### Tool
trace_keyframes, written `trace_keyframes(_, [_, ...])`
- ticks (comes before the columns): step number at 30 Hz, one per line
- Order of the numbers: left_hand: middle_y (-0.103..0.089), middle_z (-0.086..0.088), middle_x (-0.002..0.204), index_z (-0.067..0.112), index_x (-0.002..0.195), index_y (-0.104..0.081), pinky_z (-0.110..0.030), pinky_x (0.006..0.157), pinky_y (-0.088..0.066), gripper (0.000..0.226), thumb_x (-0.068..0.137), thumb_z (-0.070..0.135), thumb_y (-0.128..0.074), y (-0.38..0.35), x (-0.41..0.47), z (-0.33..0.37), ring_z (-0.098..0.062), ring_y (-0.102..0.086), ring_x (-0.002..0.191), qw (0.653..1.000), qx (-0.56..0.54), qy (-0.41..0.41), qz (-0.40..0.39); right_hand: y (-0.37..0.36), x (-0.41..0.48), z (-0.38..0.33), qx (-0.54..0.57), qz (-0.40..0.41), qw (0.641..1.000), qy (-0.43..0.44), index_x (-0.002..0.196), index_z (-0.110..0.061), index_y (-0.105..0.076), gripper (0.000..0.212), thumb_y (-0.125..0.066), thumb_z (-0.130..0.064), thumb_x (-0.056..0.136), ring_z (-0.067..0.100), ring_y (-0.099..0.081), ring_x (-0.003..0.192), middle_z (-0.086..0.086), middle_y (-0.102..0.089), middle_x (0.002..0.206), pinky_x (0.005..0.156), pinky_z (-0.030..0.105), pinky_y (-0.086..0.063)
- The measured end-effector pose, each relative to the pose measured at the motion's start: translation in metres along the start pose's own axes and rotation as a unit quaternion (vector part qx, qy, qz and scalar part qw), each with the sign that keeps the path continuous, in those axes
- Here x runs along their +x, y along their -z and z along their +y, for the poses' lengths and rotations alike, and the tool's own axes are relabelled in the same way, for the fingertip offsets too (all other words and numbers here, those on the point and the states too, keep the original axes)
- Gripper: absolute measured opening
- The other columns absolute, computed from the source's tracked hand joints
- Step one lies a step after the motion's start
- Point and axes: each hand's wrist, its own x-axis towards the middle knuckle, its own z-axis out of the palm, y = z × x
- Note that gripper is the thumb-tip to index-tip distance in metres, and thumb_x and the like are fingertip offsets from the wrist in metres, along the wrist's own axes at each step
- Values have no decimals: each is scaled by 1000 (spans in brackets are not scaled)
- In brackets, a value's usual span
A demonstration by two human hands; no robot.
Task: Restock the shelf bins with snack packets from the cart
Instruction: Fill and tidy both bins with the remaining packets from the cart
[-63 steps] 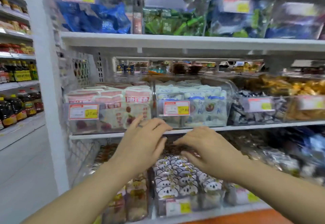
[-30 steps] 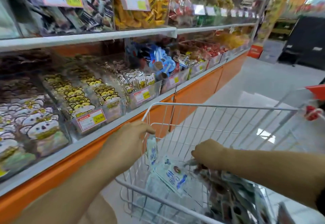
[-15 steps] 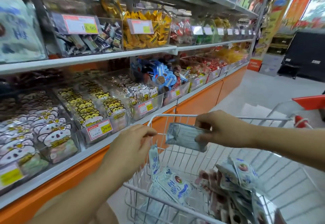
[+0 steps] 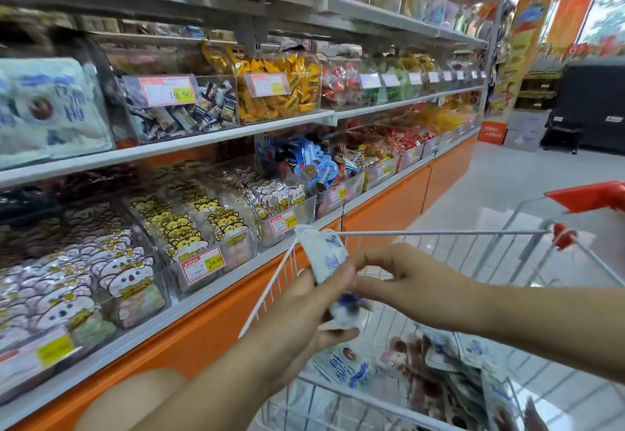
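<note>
both hands meet above the wire cart point(image 4: 439, 233) — the left hand point(image 4: 301, 315) grips white-and-blue snack packets point(image 4: 325, 254), the right hand point(image 4: 412, 281) touches them, its hold unclear; more packets point(image 4: 351, 368) lie in the cart, beside the shelf bins point(image 4: 203, 237).

Pale, glossy floor point(image 4: 490, 187) runs down the aisle ahead of me on the right. On my left a long orange panel point(image 4: 203, 332) closes off the base of the display. Pink and yellow labels are fixed along the fronts: one price tag point(image 4: 168, 91) reads 19.90, and a lower tag point(image 4: 202, 265) reads 16.80. At the far end a tall orange banner point(image 4: 537, 7) rises beside a second banner point(image 4: 571, 4). Below them is a small orange sign point(image 4: 492, 132) next to grey boxes point(image 4: 522, 129). Further right stands a dark cabinet point(image 4: 592, 106).
</note>
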Motion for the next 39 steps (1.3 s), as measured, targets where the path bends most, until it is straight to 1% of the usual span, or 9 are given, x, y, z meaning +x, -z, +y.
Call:
trace_keyframes(3, [-76,-5,109,26,126,-61,-33,72,-58,34,92,24,-63,7,9,-4,-22,-74,98,998,-10,13,62,16,8,7,-7,-46,999,-7,114,-20,-72,21,-60,-13,99,3,-65,111,-11,-73,115,99,23,-48])
trace_keyframes(6, [-77,-6,108,21,127,-60,-36,74,-60,27,101,13,-55,14,19,-8,-24,-75,94,995,22,24,91,47,20,33,-138,-65,988,-20,113,-19,-71,23,-61,-7,96,6,-68,102,-10,-73,108,92,26,-54])
trace_keyframes(11, [-78,-1,102,28,112,-65,-46,87,-58,21,100,12,-57,19,33,-19,-25,-74,95,985,136,2,103,57,3,109,-495,-318,797,-138,146,-22,-45,55,-55,-6,95,23,-52,125,5,-51,143,101,35,-45])
trace_keyframes(14, [-78,11,99,37,103,-65,-45,89,-57,22,100,16,-58,21,34,-21,-18,-74,94,973,203,-22,104,43,-12,141,-609,-369,698,-78,158,-24,-16,80,-56,-2,93,35,-44,133,15,-27,158,99,48,-48])
trace_keyframes(18, [-75,11,109,39,107,-64,-50,98,-53,15,95,29,-64,19,32,-23,-17,-72,101,963,251,-38,90,38,-17,153,-656,-368,659,10,157,-31,15,106,-65,-7,92,37,-31,142,17,1,166,103,51,-43])
trace_keyframes(22, [-74,12,111,38,112,-62,-45,99,-52,21,99,22,-60,16,28,-21,-12,-71,101,957,271,-45,92,35,-17,159,-677,-382,627,48,155,-22,-19,86,-71,-11,89,37,-34,141,18,-10,164,102,51,-44])
trace_keyframes(30, [-74,16,111,37,117,-61,-38,98,-52,24,100,21,-59,14,20,-20,-5,-69,101,953,286,-34,88,39,-3,130,-656,-335,674,51,109,-14,-62,17,-64,-21,94,31,-54,104,8,-60,107,83,45,-53])
trace_keyframes(36, [-76,2,109,22,122,-62,-47,98,-53,44,80,20,-76,16,19,-21,-19,-72,102,977,199,-52,52,70,15,62,-501,-206,840,30,111,-25,-58,28,-71,-38,90,16,-57,99,-8,-59,111,80,36,-50])
trace_keyframes(39, [-77,-1,108,19,126,-59,-43,91,-57,61,68,22,-76,16,19,-22,-21,-72,99,984,159,-58,52,84,18,41,-479,-134,863,85,123,-29,-57,33,-68,-33,93,14,-59,102,-11,-59,119,84,37,-51])
